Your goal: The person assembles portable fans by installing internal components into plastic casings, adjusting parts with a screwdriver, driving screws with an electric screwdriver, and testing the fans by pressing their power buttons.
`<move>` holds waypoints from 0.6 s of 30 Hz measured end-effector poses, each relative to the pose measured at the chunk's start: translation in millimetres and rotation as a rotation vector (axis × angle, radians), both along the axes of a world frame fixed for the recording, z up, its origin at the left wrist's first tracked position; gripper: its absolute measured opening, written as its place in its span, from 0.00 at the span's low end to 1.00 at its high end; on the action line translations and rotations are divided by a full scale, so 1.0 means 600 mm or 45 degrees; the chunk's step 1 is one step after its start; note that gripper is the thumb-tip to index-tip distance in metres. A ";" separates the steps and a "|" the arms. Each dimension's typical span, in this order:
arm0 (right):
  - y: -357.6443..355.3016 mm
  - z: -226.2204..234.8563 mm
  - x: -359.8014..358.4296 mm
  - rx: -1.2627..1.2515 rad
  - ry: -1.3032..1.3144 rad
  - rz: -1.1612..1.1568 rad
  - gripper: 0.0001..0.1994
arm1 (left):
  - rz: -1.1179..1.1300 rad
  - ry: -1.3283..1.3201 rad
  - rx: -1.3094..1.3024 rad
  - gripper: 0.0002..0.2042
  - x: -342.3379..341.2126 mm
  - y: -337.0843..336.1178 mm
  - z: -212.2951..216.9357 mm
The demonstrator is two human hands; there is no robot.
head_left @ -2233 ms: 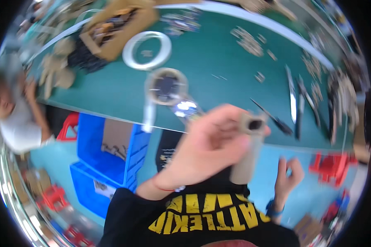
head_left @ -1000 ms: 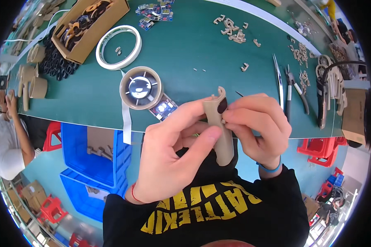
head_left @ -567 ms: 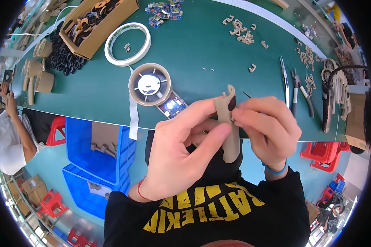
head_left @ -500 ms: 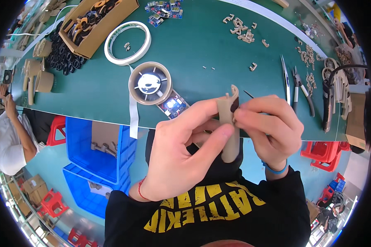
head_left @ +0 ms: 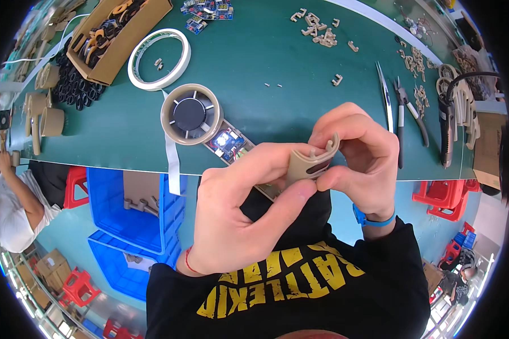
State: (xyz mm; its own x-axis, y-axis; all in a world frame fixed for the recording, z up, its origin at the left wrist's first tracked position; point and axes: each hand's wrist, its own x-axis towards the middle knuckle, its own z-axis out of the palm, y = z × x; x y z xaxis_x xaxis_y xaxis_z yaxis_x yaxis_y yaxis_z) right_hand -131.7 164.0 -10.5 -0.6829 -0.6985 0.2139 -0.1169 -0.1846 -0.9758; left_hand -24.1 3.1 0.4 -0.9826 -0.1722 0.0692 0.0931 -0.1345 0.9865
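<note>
A beige curved plastic shell (head_left: 301,164) with a dark oval window is tilted between my two hands, above the table's front edge. My left hand (head_left: 240,212) grips its left side between thumb and fingers. Closed on its right end is my right hand (head_left: 365,155), the thumb below and the fingertips at the upper rim. Beyond my left hand lies an opened handheld fan, its round beige housing (head_left: 167,121) with a dark hub. A blue circuit board (head_left: 227,143) sits in the fan's handle, whose lower part my left hand partly hides.
Left of the fan are a white tape roll (head_left: 134,68), a carton of dark and orange parts (head_left: 87,70) and black rings (head_left: 76,85). Small beige clips (head_left: 325,38) lie at the back. Tweezers (head_left: 385,96) and pliers (head_left: 415,110) lie right. Blue crates (head_left: 167,226) stand below the table.
The shell has turned from upright to tilted, its dark window now facing more toward me. My right hand has shifted its grip to the shell's upper right end. The view has shifted slightly.
</note>
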 end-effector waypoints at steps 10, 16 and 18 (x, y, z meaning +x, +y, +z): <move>0.006 0.008 -0.007 0.019 0.013 0.011 0.17 | -0.046 0.019 0.027 0.15 -0.005 0.002 0.002; 0.007 0.020 0.000 0.053 -0.092 -0.005 0.23 | -0.103 0.027 0.356 0.17 -0.003 0.010 0.005; 0.008 0.023 0.012 0.062 -0.399 -0.066 0.37 | -0.115 -0.002 0.436 0.18 -0.005 0.008 0.004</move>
